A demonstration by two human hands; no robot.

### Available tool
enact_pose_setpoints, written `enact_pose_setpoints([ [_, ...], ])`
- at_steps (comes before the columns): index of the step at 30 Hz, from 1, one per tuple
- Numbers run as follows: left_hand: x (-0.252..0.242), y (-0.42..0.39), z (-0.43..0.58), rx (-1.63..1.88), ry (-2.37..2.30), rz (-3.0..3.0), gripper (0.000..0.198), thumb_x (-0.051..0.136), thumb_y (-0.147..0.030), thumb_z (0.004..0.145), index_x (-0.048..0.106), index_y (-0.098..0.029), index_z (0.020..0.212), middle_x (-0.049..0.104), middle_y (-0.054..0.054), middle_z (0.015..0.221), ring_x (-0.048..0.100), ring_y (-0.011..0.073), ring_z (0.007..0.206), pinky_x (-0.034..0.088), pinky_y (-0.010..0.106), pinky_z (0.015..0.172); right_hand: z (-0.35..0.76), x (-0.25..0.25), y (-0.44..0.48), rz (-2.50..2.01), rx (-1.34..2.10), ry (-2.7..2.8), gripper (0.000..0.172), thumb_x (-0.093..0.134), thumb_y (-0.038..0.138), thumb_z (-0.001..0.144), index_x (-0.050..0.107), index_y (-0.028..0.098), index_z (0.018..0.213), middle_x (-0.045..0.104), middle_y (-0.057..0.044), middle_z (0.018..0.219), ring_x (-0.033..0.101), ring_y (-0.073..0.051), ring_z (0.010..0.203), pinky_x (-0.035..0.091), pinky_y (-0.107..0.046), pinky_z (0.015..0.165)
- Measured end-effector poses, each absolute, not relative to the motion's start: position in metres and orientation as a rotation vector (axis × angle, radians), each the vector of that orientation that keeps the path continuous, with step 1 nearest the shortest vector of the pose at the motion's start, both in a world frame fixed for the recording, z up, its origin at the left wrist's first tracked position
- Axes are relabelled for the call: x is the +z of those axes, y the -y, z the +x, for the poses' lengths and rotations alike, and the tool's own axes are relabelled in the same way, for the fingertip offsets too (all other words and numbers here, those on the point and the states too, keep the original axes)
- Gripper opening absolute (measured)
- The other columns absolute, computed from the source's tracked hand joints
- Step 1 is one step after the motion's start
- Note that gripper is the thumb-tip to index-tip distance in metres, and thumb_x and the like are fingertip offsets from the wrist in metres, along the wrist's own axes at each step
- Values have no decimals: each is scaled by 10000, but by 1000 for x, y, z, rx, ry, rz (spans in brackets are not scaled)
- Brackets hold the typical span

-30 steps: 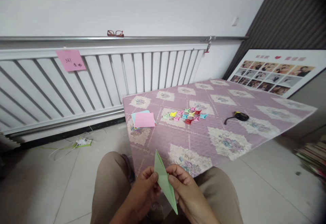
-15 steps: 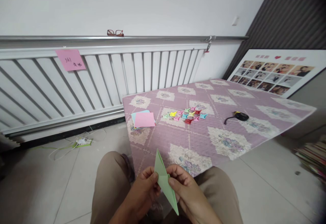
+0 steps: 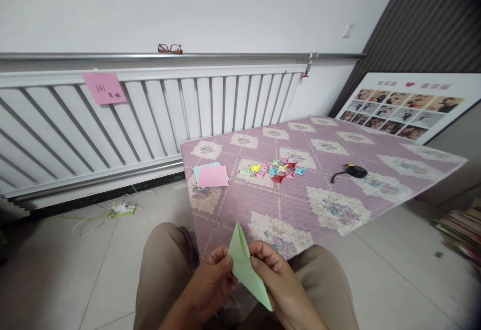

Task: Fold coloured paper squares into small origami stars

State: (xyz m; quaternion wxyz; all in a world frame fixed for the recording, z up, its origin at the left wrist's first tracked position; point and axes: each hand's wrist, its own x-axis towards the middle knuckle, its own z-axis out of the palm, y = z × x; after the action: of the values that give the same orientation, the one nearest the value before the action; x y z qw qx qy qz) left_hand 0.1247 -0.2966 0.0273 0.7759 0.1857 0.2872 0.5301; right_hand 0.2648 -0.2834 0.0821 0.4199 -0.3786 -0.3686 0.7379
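Observation:
Over my lap I hold a folded green paper (image 3: 246, 267), a long pointed shape with one tip up and one tip down to the right. My left hand (image 3: 212, 282) pinches its left edge with thumb and fingers. From the right, my right hand (image 3: 280, 285) grips it, fingers closed on the fold. Both hands sit just in front of the near corner of the table with a purple patterned cloth (image 3: 319, 190).
On the cloth lie a stack of pink and blue paper squares (image 3: 212, 175), a cluster of several small coloured folded pieces (image 3: 276, 168) and a black tape measure (image 3: 353, 171). A white radiator (image 3: 150, 114) lines the wall, glasses (image 3: 170, 48) above it. A photo board (image 3: 406, 104) leans at right.
The green paper has turned in my hands: its lower tip has swung out to the right and it shows more of its face. My hands stay in place.

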Motion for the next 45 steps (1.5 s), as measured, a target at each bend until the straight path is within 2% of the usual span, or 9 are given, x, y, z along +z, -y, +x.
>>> enact_pose_setpoints([
  [4, 24, 295, 124, 1156, -691, 429, 414, 845, -430, 597, 560, -154, 717, 485, -49, 575, 428, 61, 517, 281, 183, 496, 268, 79, 280, -1044, 1612, 1141, 297, 710, 440, 726, 574, 234, 890, 616, 16, 751, 572, -149, 672, 431, -258, 616],
  [7, 26, 293, 123, 1166, -730, 455, 416, 846, -433, 589, 562, -149, 698, 512, -39, 590, 429, 63, 519, 293, 193, 511, 274, 78, 278, -1083, 1489, 1361, 232, 669, 384, 753, 548, 246, 894, 570, 29, 712, 546, -152, 669, 422, -261, 610],
  [11, 27, 292, 122, 1182, -772, 500, 395, 842, -413, 602, 562, -146, 681, 536, -30, 595, 427, 63, 516, 285, 195, 504, 282, 78, 276, -1194, 1263, 1586, 109, 619, 266, 754, 533, 249, 818, 546, 38, 669, 502, -139, 608, 384, -256, 580],
  [17, 27, 293, 121, 1181, -693, 469, 350, 833, -368, 635, 566, -148, 694, 540, -27, 605, 449, 68, 539, 308, 195, 520, 282, 86, 276, -1241, 1024, 1743, 118, 556, 202, 760, 479, 246, 683, 491, 51, 588, 461, -128, 552, 347, -249, 549],
  [23, 24, 293, 122, 1152, -587, 403, 351, 839, -358, 633, 571, -150, 727, 525, -33, 592, 469, 70, 526, 322, 186, 497, 282, 95, 276, -1142, 1007, 1929, 135, 484, 202, 845, 586, 236, 764, 584, 18, 699, 518, -134, 627, 394, -238, 596],
  [28, 21, 292, 119, 1117, -591, 374, 346, 840, -339, 635, 584, -145, 765, 555, -26, 626, 506, 71, 541, 362, 179, 513, 286, 109, 274, -1075, 991, 2149, 184, 442, 167, 882, 589, 215, 781, 590, 2, 755, 557, -143, 743, 424, -241, 689],
  [33, 26, 294, 115, 1021, -532, 351, 297, 785, -333, 710, 606, -144, 853, 567, -18, 645, 530, 76, 516, 378, 186, 508, 288, 125, 271, -927, 1087, 2329, 272, 440, 49, 828, 631, 229, 899, 599, -23, 910, 573, -137, 863, 437, -241, 779],
  [37, 26, 294, 115, 977, -475, 339, 275, 742, -318, 755, 611, -145, 924, 600, -1, 677, 549, 81, 502, 378, 178, 480, 287, 122, 268, -858, 1055, 2388, 276, 464, 46, 824, 654, 235, 892, 596, -30, 919, 577, -136, 869, 444, -235, 770],
  [45, 23, 294, 117, 937, -541, 375, 318, 762, -343, 711, 608, -146, 907, 575, -17, 631, 524, 74, 462, 379, 177, 449, 288, 115, 263, -827, 948, 2484, 281, 479, 44, 818, 658, 238, 914, 621, -35, 936, 589, -144, 897, 455, -237, 781],
])
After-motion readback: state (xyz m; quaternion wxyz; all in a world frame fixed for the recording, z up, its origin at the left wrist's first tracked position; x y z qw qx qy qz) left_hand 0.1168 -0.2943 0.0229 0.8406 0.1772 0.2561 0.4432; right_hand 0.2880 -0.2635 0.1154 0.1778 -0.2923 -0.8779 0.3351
